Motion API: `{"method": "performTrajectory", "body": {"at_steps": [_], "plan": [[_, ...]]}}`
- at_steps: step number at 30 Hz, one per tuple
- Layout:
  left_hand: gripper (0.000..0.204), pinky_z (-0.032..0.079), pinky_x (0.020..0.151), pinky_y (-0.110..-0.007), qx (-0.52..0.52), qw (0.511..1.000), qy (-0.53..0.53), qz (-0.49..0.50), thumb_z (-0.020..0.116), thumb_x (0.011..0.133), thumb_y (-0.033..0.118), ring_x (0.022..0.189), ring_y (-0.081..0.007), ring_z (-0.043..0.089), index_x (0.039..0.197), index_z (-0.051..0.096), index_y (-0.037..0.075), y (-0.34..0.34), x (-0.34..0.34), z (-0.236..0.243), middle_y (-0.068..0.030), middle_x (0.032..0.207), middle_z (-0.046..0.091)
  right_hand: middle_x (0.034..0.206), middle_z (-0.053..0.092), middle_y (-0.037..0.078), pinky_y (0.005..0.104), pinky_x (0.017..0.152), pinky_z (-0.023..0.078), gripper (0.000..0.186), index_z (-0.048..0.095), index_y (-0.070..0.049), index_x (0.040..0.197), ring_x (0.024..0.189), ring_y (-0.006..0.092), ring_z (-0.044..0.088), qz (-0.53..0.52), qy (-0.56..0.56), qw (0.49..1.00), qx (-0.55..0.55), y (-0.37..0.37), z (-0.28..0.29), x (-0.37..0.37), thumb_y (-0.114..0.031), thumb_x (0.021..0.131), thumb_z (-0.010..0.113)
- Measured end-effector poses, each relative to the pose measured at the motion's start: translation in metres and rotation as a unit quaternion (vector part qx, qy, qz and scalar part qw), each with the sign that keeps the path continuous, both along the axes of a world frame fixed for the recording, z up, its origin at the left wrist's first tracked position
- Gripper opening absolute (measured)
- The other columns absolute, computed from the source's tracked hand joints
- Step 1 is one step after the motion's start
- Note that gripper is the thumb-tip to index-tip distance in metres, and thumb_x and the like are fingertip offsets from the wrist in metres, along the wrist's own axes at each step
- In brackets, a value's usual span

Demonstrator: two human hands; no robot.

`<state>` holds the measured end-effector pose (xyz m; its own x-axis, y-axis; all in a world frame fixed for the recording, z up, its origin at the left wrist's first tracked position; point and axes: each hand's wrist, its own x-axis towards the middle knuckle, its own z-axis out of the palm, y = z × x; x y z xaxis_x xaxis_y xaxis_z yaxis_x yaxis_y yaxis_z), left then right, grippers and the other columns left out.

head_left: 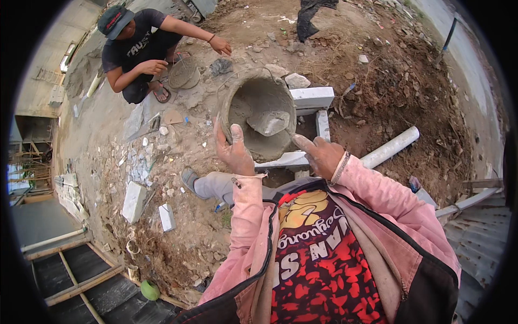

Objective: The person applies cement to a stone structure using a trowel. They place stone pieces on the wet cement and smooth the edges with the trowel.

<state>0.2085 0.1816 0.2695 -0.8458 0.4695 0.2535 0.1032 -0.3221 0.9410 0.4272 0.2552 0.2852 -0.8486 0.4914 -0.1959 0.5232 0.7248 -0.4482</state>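
Note:
My left hand [236,150] grips the lower left side of a mortar-caked bucket [245,97], its thumb up along the wall. The bucket is tipped so that its inside faces me, and a thin wire handle loops past its rim. In my right hand [321,156] is a trowel [272,123], its handle mostly hidden by the fingers. The trowel's grey-coated blade lies inside the bucket, over the wet grey mortar [261,144]. Just behind and below the bucket are pale blocks [313,98] set around a gap in the ground.
A co-worker [143,51] squats at the far left beside another mortar-smeared container [184,73]. To my right a white pipe [391,147] slants over dug soil. Loose pale blocks [134,202] and rubble lie left. A green round object [150,290] sits near bamboo poles.

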Motion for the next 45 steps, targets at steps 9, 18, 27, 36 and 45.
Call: {"method": "performTrajectory", "body": {"at_steps": [9, 18, 27, 36, 45], "plan": [[0.043, 0.031, 0.108, -0.037, -0.019, 0.998, 0.062, 0.026, 0.062, 0.092, 0.013, 0.129, -0.0269, 0.043, 0.128, 0.050, -0.006, 0.003, 0.006, 0.013, -0.0182, 0.134, 0.050, 0.098, 0.056, 0.025, 0.0501, 0.070, 0.052, 0.064, 0.027, -0.020, 0.147, 0.078, 0.0413, 0.063, -0.063, -0.017, 0.997, -0.051, 0.006, -0.023, -0.023, -0.016, 0.089, 0.053], [0.042, 0.032, 0.107, -0.038, -0.012, 0.997, 0.072, 0.006, 0.063, 0.091, 0.012, 0.123, -0.0259, 0.047, 0.127, 0.052, -0.006, 0.007, -0.003, -0.006, -0.0166, 0.132, 0.052, 0.093, 0.058, 0.021, 0.0464, 0.067, 0.050, 0.062, 0.028, -0.014, 0.146, 0.079, 0.0398, 0.060, -0.064, 0.008, 0.998, -0.023, 0.017, -0.024, -0.021, -0.013, 0.090, 0.053], [0.032, 0.049, 0.084, -0.031, 0.055, 0.990, -0.128, -0.021, 0.058, 0.094, 0.017, 0.096, -0.0190, 0.060, 0.119, 0.054, -0.002, -0.008, -0.030, 0.029, -0.0105, 0.108, 0.062, 0.101, 0.055, 0.016, 0.0448, 0.072, 0.051, 0.067, 0.028, -0.013, 0.147, 0.085, 0.0352, 0.059, 0.028, 0.090, 0.995, -0.034, 0.028, -0.039, 0.037, -0.014, 0.087, 0.057], [0.033, 0.050, 0.084, -0.032, 0.067, 0.986, -0.152, -0.019, 0.051, 0.097, 0.026, 0.097, -0.0193, 0.060, 0.116, 0.053, 0.000, -0.017, -0.070, 0.037, -0.0124, 0.108, 0.060, 0.101, 0.056, 0.015, 0.0395, 0.077, 0.050, 0.066, 0.035, -0.012, 0.144, 0.089, 0.0362, 0.060, 0.009, 0.210, 0.975, -0.065, 0.030, -0.093, 0.112, -0.006, 0.083, 0.061], [0.024, 0.048, 0.085, -0.032, 0.065, 0.986, -0.145, -0.050, 0.053, 0.094, 0.019, 0.094, -0.0199, 0.058, 0.110, 0.056, 0.001, -0.012, -0.062, 0.017, -0.0109, 0.105, 0.060, 0.096, 0.060, 0.010, 0.0292, 0.069, 0.048, 0.047, 0.049, 0.000, 0.129, 0.074, 0.0166, 0.057, -0.080, 0.274, 0.886, -0.365, 0.036, -0.022, 0.080, -0.022, 0.087, 0.055]]}}
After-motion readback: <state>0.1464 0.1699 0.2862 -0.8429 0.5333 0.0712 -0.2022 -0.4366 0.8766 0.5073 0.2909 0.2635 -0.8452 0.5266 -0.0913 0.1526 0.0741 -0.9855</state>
